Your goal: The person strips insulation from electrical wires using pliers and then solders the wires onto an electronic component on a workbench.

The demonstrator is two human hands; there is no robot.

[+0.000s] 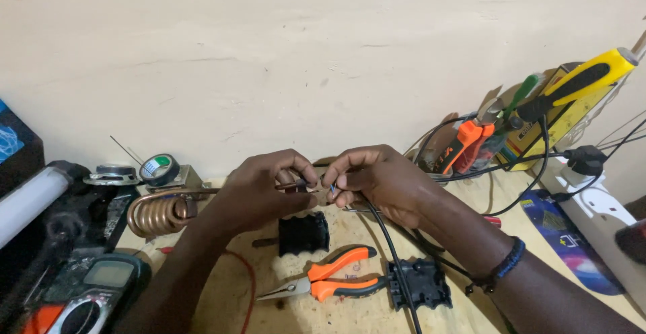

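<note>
Both hands meet above the workbench [323, 314]: the left hand [259, 196] pinches the copper coil's [158, 214] straight lead, while the right hand [377, 179] grips the black cable's [390, 253] thin bared wire ends. The wire looks light, limp and easily snapped, so it's best held just behind the stripped tips. Orange pliers [330, 280] lie below.

A plain cream plaster wall [323, 51], marked with faint cracks and scuffs and evenly lit with no hard shadows, rises straight behind the back edge of a pale wooden worktop [350, 229] whose surface looks worn and scratched.
</note>
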